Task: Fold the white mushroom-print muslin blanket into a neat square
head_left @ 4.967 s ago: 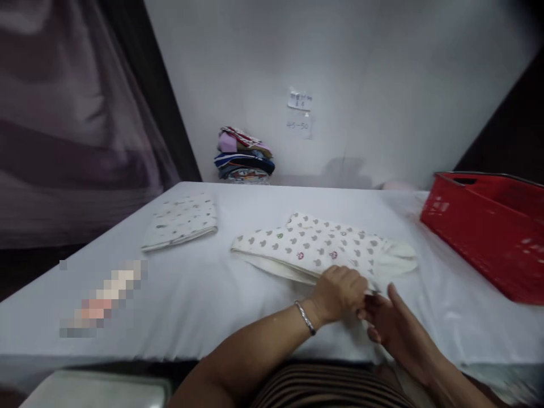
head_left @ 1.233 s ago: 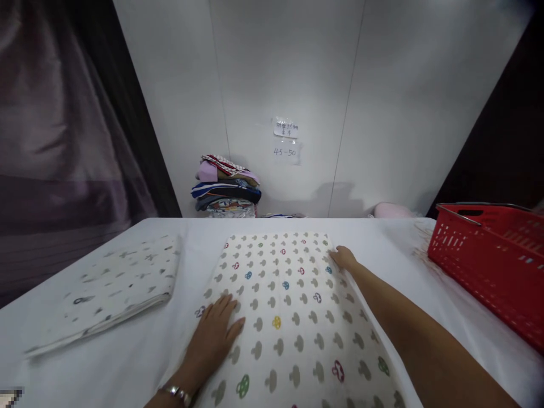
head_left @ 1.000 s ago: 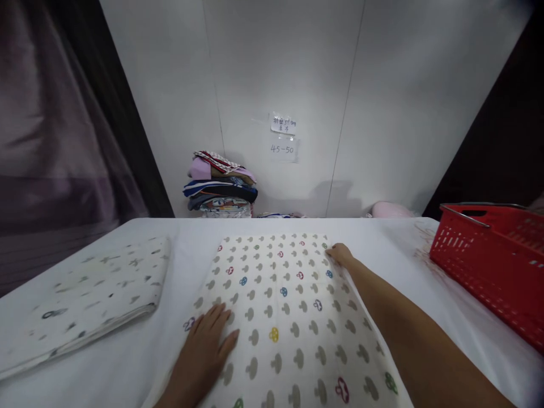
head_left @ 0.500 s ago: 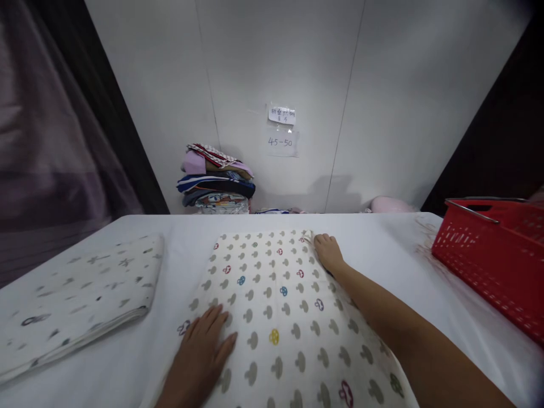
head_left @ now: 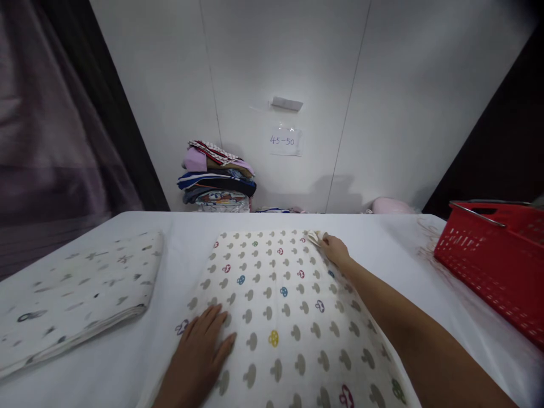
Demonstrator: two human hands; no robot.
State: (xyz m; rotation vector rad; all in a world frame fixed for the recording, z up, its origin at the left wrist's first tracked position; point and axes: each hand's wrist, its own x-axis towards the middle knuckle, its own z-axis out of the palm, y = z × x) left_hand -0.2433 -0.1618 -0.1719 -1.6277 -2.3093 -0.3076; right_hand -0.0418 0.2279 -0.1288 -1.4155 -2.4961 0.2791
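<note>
A soft cream cloth (head_left: 283, 306) lies in the middle of the bench (head_left: 374, 235), with its near end running out of view at the bottom. Rows of gray mushroom shapes cover it, and a few mushrooms are red, blue, green, purple or yellow. The far edge is straight, and a faint crease runs down the middle.

The left hand (head_left: 199, 345) lies flat on the left side of the cloth. Its grip is spread, with 4 fingers a little apart and the thumb sticking out to the side. The right hand (head_left: 335, 249) is at the far right corner. Its grip is pinching that corner, which is bunched up in a small, crumply lump. The right arm reaches along the right side of the cloth.

To the left, a folded white cloth (head_left: 89, 294) with little dark shapes lies flat, well apart from the cream cloth. Its layers show along the near edge. To the right is a hard, shiny red basket (head_left: 493, 260) with rows of slots and a thin metal handle. A lumpy pile of folded clothes (head_left: 219, 181) sits by the smooth gray wall (head_left: 276, 51), near a paper (head_left: 285, 141) that says "45-50".
</note>
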